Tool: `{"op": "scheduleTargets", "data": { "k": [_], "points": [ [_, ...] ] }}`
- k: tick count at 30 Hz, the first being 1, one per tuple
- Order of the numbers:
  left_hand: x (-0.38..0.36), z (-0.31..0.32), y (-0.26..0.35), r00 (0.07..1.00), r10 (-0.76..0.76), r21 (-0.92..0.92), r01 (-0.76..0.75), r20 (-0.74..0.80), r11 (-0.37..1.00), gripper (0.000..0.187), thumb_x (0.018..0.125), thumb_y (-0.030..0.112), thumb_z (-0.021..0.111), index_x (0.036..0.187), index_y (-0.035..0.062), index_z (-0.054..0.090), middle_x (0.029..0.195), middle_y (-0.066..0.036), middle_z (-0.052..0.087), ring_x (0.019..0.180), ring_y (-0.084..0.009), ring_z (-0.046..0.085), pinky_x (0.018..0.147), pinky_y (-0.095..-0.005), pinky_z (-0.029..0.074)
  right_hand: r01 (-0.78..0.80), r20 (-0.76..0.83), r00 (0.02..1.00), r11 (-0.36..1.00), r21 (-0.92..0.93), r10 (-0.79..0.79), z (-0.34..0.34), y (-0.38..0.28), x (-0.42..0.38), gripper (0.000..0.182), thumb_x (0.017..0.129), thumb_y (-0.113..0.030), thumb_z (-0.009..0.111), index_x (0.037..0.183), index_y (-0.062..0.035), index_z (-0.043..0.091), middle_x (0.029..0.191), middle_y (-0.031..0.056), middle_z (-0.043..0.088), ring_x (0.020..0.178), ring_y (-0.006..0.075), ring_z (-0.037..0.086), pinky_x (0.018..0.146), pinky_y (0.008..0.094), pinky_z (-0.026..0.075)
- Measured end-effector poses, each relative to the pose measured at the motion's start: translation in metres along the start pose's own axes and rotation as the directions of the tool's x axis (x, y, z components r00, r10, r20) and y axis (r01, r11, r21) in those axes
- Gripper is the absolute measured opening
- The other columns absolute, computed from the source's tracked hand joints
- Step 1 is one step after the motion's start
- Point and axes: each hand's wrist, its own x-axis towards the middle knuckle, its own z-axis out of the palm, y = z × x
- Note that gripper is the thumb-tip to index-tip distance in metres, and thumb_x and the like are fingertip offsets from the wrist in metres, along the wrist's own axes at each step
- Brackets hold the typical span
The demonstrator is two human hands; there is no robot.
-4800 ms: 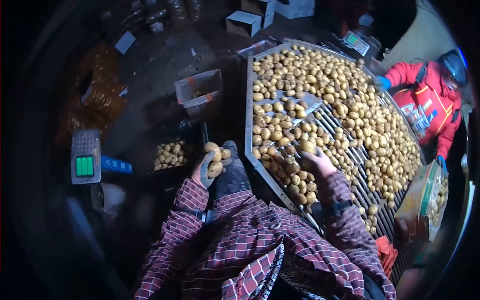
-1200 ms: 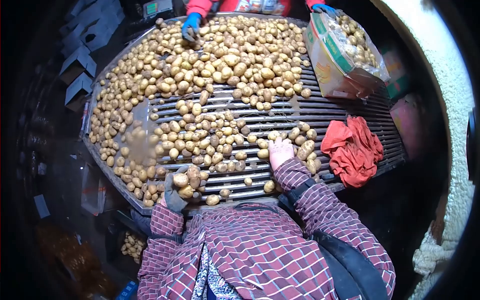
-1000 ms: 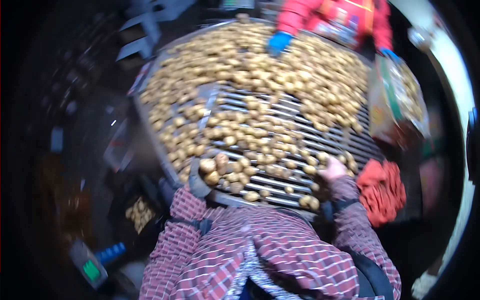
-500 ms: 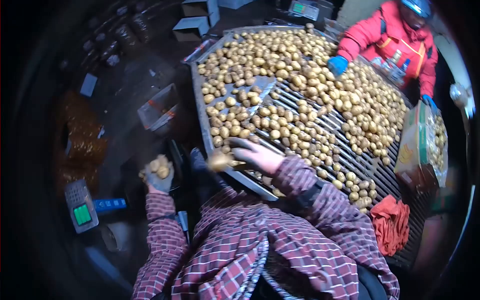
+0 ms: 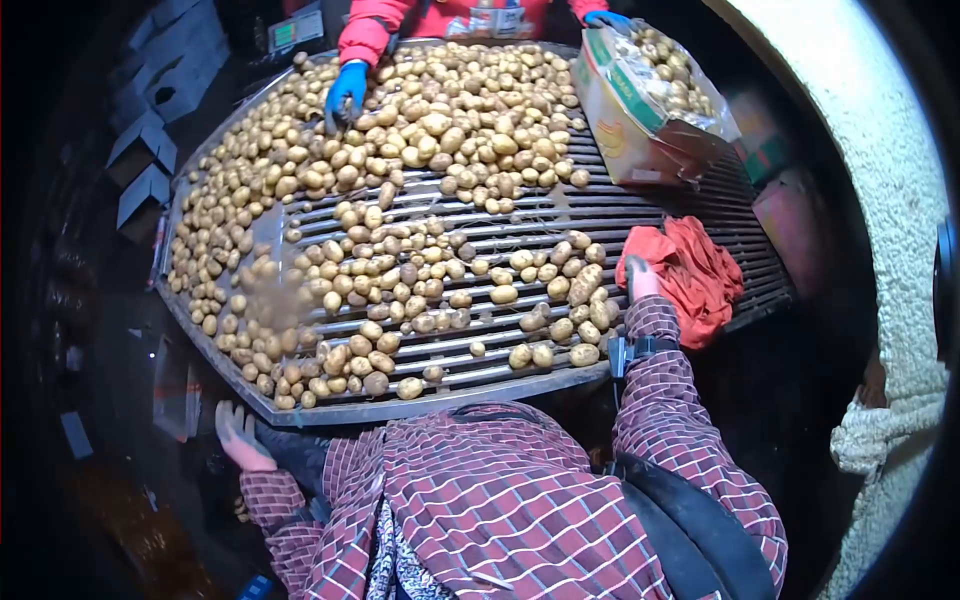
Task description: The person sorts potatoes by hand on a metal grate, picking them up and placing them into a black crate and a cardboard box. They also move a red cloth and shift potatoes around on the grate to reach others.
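Observation:
My left hand [image 5: 242,438], in a grey-palmed glove, is off the near left edge of the slatted sorting table [image 5: 520,382]. Its fingers are stretched out and nothing lies in it. On the table's right side, my right hand [image 5: 641,280] reaches in between the potatoes [image 5: 582,290] and a crumpled red cloth [image 5: 690,275]. Its fingers look extended beside the cloth, partly hidden. Loose potatoes [image 5: 380,260] cover much of the slats. A blurred patch of potatoes [image 5: 275,295] shows at the left.
Across the table a person in a red jacket has one blue-gloved hand [image 5: 346,92] on the potatoes, the other at a lined box [image 5: 640,130] of potatoes. Cardboard boxes [image 5: 142,150] stand at left. A rough pale post [image 5: 850,110] rises at right.
The view has swung right. Potatoes that were in my left hand are gone from it. My right hand has moved from the table's left edge, where it had a blurred potato, to beside the red cloth.

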Motion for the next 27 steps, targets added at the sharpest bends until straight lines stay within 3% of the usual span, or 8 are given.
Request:
{"op": "scheduleTargets", "data": {
  "k": [4,10,13,15,18,22,23,27],
  "points": [
    [-0.003,0.095,-0.016,0.943,0.018,0.134,-0.066,0.333,0.989,0.035,0.093,0.023,0.05,0.123,0.0042,0.053,0.12,-0.009,0.054,0.107,-0.0241,0.057,0.09,-0.0361,0.047,0.011,-0.081,0.99,0.633,-0.774,-0.116,0.077,-0.083,-0.105,0.063,0.083,-0.033,0.061,0.133,0.002,0.044,0.129,0.0234,0.051,0.12,0.0346,0.049,0.104,0.0374,0.036],
    [-0.065,0.166,-0.03,0.73,-0.277,0.377,0.028,0.624,0.926,0.025,0.091,0.015,0.058,0.114,0.0041,0.061,0.106,-0.003,0.062,0.095,-0.0116,0.056,0.082,-0.0241,0.047,0.025,0.236,0.931,0.597,-0.802,0.277,0.091,-0.144,-0.113,0.05,0.082,-0.041,0.06,0.117,-0.0054,0.06,0.118,0.0231,0.058,0.112,0.0359,0.054,0.096,0.0418,0.042],
    [-0.055,0.152,-0.059,0.656,-0.243,0.393,-0.09,0.714,0.915,0.026,0.093,0.017,0.056,0.116,0.0039,0.059,0.107,-0.004,0.061,0.089,-0.0095,0.058,0.075,-0.0233,0.048,0.13,0.074,0.991,0.651,-0.748,-0.113,0.059,-0.115,-0.077,0.041,0.082,-0.039,0.06,0.1,-0.0023,0.067,0.098,0.0213,0.066,0.096,0.0347,0.063,0.088,0.0416,0.048],
    [-0.057,0.155,-0.047,0.693,-0.334,0.387,0.085,0.64,0.918,0.029,0.093,0.019,0.055,0.119,0.0043,0.057,0.109,-0.007,0.062,0.087,-0.0126,0.061,0.073,-0.0243,0.05,0.071,0.135,0.991,0.781,-0.62,0.017,0.024,-0.116,-0.048,0.04,0.081,-0.034,0.063,0.103,-0.0009,0.065,0.099,0.0232,0.065,0.098,0.0356,0.062,0.086,0.0415,0.048],
    [-0.056,0.155,-0.034,0.709,-0.404,0.376,0.207,0.579,0.903,0.029,0.094,0.022,0.053,0.118,0.0064,0.058,0.111,-0.007,0.061,0.087,-0.0141,0.063,0.073,-0.0268,0.05,-0.032,-0.098,0.983,0.387,-0.922,-0.152,-0.019,-0.085,-0.009,0.049,0.079,-0.034,0.063,0.118,-0.0054,0.06,0.124,0.0208,0.055,0.112,0.0345,0.055,0.098,0.0401,0.044],
    [-0.051,0.158,-0.04,0.717,-0.429,0.415,0.21,0.55,0.885,0.031,0.094,0.023,0.053,0.119,0.0049,0.057,0.11,-0.009,0.061,0.087,-0.016,0.063,0.074,-0.0277,0.05,0.063,0.191,0.974,0.664,-0.745,0.122,0.019,-0.168,-0.005,0.049,0.078,-0.028,0.061,0.122,-0.0073,0.058,0.119,0.0232,0.058,0.112,0.0325,0.056,0.098,0.0396,0.043],
    [-0.051,0.16,-0.041,0.711,-0.466,0.421,0.259,0.526,0.869,0.032,0.094,0.024,0.053,0.119,0.0045,0.057,0.11,-0.009,0.061,0.087,-0.0163,0.063,0.074,-0.0279,0.05,0.233,0.204,0.971,0.679,-0.696,-0.124,0.035,-0.149,-0.004,0.05,0.077,-0.022,0.062,0.125,-0.0096,0.056,0.122,0.0238,0.056,0.115,0.0328,0.054,0.099,0.0387,0.042],
    [-0.061,0.184,-0.024,0.688,-0.451,0.431,0.217,0.569,0.876,0.037,0.095,0.027,0.052,0.124,0.0037,0.053,0.111,-0.009,0.061,0.089,-0.0174,0.062,0.076,-0.0273,0.051,0.274,0.297,0.955,0.383,-0.882,0.001,0.101,-0.119,-0.013,0.065,0.076,-0.016,0.067,0.136,-0.0268,0.044,0.14,0.0137,0.039,0.121,0.0354,0.045,0.101,0.0433,0.041]
  ]
}}
